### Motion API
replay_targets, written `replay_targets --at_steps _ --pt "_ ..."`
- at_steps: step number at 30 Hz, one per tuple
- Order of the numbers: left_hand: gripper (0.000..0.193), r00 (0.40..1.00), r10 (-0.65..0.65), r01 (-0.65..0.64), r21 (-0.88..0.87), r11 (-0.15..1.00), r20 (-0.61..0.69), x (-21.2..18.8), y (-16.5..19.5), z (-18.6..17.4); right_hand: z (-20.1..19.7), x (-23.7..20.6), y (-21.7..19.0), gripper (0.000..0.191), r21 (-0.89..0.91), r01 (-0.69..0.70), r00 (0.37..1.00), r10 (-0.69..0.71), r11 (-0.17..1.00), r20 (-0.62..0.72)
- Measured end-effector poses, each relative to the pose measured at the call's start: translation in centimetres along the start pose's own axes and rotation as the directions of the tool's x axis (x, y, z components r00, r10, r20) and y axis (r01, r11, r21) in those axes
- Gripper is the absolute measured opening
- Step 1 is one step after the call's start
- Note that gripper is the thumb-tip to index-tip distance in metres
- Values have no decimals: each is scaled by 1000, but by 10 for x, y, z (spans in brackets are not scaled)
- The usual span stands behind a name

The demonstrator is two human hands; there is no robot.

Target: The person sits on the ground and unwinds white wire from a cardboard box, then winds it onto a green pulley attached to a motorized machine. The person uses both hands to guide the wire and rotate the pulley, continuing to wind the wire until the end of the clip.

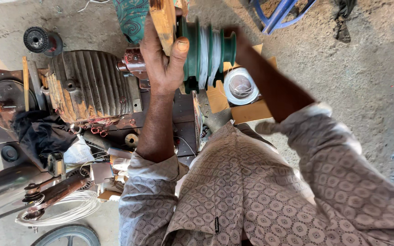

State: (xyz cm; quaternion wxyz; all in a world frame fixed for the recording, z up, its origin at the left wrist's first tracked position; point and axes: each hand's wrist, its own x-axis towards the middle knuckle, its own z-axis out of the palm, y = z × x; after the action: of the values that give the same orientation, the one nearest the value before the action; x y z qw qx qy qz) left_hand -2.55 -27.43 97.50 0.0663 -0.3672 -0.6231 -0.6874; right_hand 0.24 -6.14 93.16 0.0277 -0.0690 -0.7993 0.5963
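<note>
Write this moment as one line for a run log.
left hand: grips wooden piece | right hand: hidden behind green stepped former, forearm reaches it | former: holds white wire | nearby: ribbed motor housing, wire spool

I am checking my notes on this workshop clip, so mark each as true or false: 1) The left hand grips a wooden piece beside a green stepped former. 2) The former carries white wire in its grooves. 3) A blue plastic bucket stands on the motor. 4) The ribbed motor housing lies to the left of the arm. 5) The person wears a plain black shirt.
1) True: the left hand clasps the wooden piece against the green stepped former.
2) True: white wire fills its grooves.
3) False: nothing stands on the ribbed motor housing.
4) True.
5) False: the shirt is pale and patterned.
</note>
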Motion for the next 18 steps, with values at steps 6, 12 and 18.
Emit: replay_targets --at_steps 6,12,18 --pt "74 996 91 -91 -35 995 -2 0 -2 -1 66 -92 40 16 37 -470 881 466 882 83" --pt "77 1000 17 -17 14 1000 2 -1 -10 -2 48 -152 -46 24 -691 532 817 -509 489 269" --pt "73 999 48 -48 5 999 19 -5 -7 -4 -39 -82 -107 37 -723 660 551 -785 204 281"
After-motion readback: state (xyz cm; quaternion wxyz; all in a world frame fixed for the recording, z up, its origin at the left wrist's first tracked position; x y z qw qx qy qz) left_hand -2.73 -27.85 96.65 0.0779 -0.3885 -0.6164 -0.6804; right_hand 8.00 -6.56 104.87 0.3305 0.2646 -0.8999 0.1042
